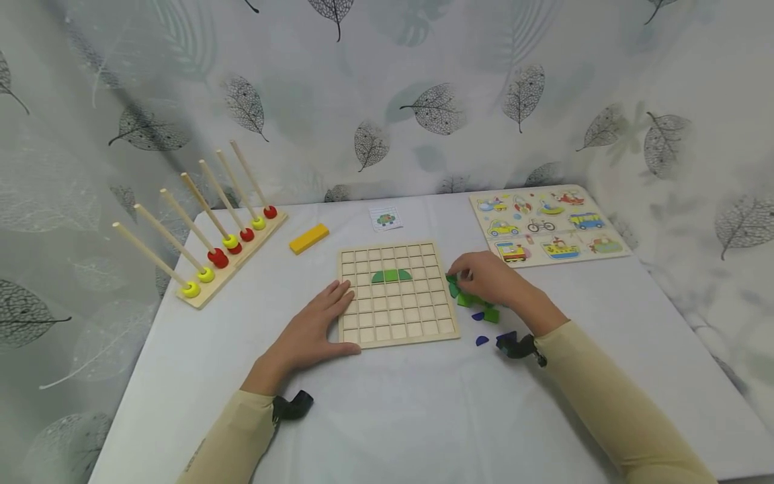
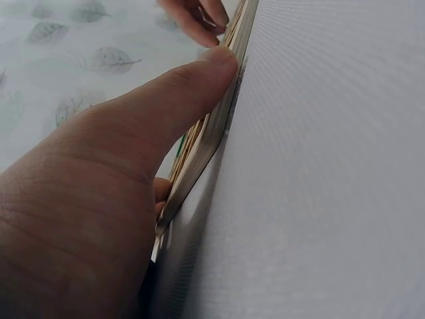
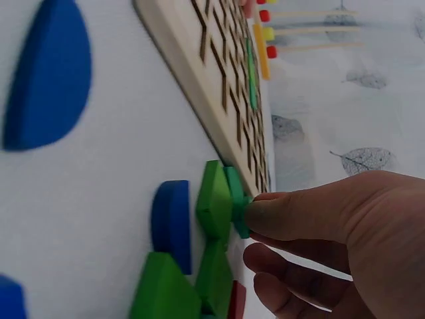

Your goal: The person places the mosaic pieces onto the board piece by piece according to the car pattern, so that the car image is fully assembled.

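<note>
A wooden grid board (image 1: 393, 329) lies on the white table, with a short row of green pieces (image 1: 392, 275) in its upper middle. My left hand (image 1: 308, 333) rests at its lower left, fingers along the left side and thumb at the near corner. Beside the board's right edge, my right hand (image 1: 492, 279) pinches a dark green piece (image 3: 237, 193) between thumb and fingers. Light green squares (image 1: 492, 315) and blue half-round pieces (image 1: 482, 341) lie loose around and below that hand. A red piece (image 3: 237, 302) shows partly in the right wrist view.
At the left stands a wooden base with upright pegs (image 1: 199, 202) carrying red and yellow beads. Behind the board lie a yellow block (image 1: 309, 238) and a small picture card (image 1: 385, 218). A vehicle picture puzzle (image 1: 544, 228) lies at the back right.
</note>
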Action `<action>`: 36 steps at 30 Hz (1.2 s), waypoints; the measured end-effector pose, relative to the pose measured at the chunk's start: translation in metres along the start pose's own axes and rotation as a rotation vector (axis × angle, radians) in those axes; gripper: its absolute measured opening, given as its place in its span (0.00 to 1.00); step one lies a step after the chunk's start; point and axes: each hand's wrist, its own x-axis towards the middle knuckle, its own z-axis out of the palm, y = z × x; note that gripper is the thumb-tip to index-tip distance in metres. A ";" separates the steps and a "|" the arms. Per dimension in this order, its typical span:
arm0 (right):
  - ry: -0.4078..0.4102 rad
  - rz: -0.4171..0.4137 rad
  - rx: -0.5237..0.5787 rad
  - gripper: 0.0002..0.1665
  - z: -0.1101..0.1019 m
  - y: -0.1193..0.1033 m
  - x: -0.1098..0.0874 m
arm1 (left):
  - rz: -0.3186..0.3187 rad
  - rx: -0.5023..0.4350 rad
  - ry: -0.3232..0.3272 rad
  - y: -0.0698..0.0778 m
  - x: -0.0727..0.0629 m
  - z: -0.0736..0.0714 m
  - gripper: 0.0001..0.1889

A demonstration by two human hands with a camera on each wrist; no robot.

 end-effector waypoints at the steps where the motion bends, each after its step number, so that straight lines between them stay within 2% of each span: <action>1: 0.001 -0.005 -0.010 0.17 0.001 0.000 0.000 | -0.001 0.000 -0.001 0.000 0.000 0.000 0.60; 12: -0.002 0.002 -0.093 0.17 0.003 -0.002 -0.003 | 0.000 -0.006 0.002 -0.002 0.000 0.001 0.60; 20: 0.011 0.067 -0.163 0.19 0.004 -0.002 -0.004 | -0.002 -0.011 0.002 -0.001 0.001 0.001 0.60; 23: 0.026 0.075 -0.154 0.19 0.005 -0.001 -0.003 | -0.007 -0.008 -0.001 -0.002 0.000 0.002 0.60; 30: 0.046 0.060 -0.152 0.20 0.005 0.002 0.001 | -0.007 -0.006 0.000 -0.002 0.000 0.002 0.60; 36: 0.023 0.003 -0.139 0.23 0.001 0.002 0.003 | -0.006 -0.011 0.000 0.000 0.001 0.001 0.60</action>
